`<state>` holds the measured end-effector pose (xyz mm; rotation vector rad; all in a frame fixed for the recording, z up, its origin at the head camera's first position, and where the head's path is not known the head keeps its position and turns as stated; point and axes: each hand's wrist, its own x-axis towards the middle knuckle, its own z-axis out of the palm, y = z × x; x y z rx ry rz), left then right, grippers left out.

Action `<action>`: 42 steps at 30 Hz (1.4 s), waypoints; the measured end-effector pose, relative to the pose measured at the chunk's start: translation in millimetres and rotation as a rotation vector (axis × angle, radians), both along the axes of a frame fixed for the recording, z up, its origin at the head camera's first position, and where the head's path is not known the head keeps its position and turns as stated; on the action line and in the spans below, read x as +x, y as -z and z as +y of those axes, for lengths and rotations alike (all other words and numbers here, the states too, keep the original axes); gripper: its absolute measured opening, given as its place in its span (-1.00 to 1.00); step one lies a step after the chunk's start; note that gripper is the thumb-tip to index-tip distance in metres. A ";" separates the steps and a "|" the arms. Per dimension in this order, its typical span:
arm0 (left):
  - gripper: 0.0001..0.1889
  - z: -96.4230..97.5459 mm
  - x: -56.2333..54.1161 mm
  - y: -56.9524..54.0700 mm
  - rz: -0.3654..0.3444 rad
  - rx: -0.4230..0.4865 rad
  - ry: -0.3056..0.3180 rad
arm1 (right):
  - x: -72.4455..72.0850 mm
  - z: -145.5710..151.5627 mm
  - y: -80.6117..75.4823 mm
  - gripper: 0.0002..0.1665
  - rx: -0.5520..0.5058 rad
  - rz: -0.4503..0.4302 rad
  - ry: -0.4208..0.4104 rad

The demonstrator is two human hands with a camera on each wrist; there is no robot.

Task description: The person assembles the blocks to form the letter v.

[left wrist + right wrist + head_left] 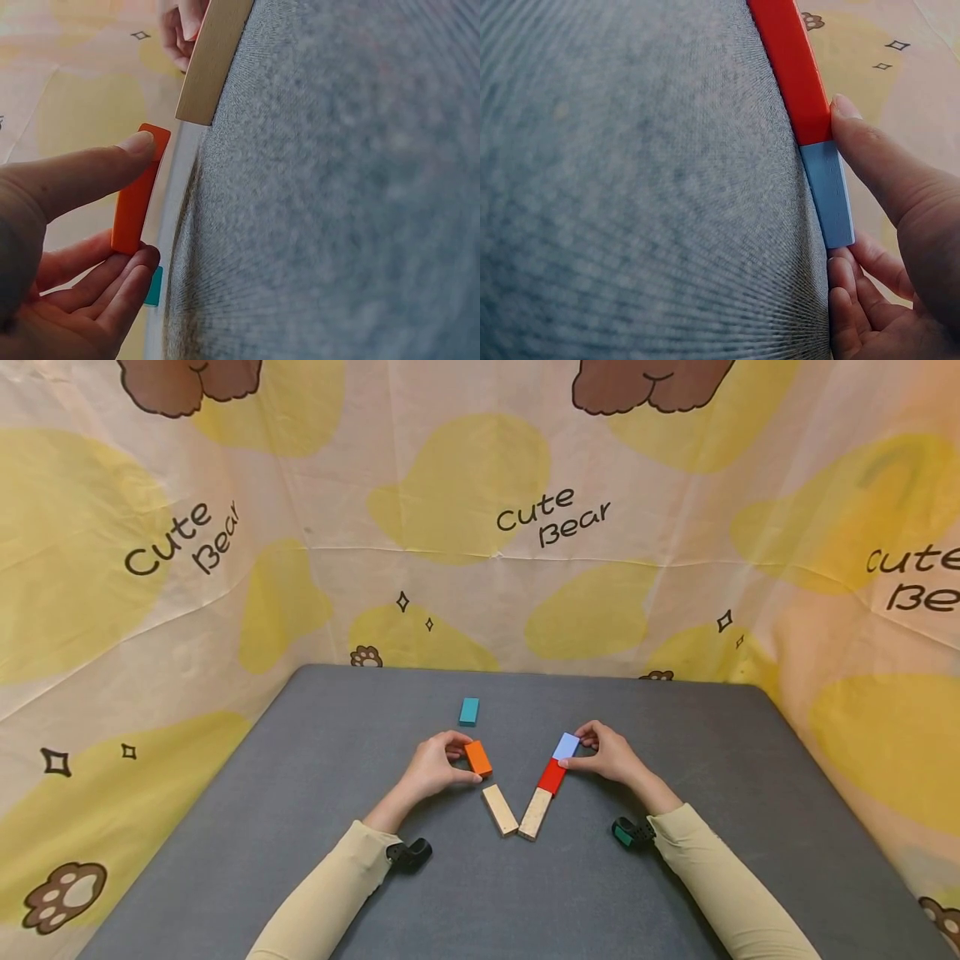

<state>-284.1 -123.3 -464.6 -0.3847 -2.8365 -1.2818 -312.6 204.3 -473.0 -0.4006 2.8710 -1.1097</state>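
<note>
My left hand [433,767] pinches an orange block [477,758] by its ends, thumb at the near end and fingertips at the far one. A narrow gap separates that block from a plain wooden block [500,810]. With thumb and fingertips, my right hand [609,756] holds a light blue block [566,746]; the thumb lies where it meets a red block [791,71]. Below the red block a second plain wooden block [535,814] continues the slanting row. The two wooden blocks lean together at their near ends, making a V.
A teal block [468,712] lies alone beyond my left hand. The grey tabletop [480,902] ends at a patterned cloth [450,485] hanging behind and at the sides. Dark wrist cameras [409,856] sit by both sleeves.
</note>
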 end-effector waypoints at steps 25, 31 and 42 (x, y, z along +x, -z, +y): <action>-0.36 1.8 4.8 0.9 -0.015 0.010 0.015 | -0.7 -1.4 0.4 -0.25 -0.012 0.001 0.007; -0.37 1.9 5.1 1.2 -0.017 0.006 0.012 | -1.6 -1.1 1.9 -0.27 -0.012 -0.002 0.012; -0.37 1.3 6.9 -0.2 -0.036 0.014 0.033 | -1.4 -1.0 2.6 -0.26 -0.014 0.003 0.017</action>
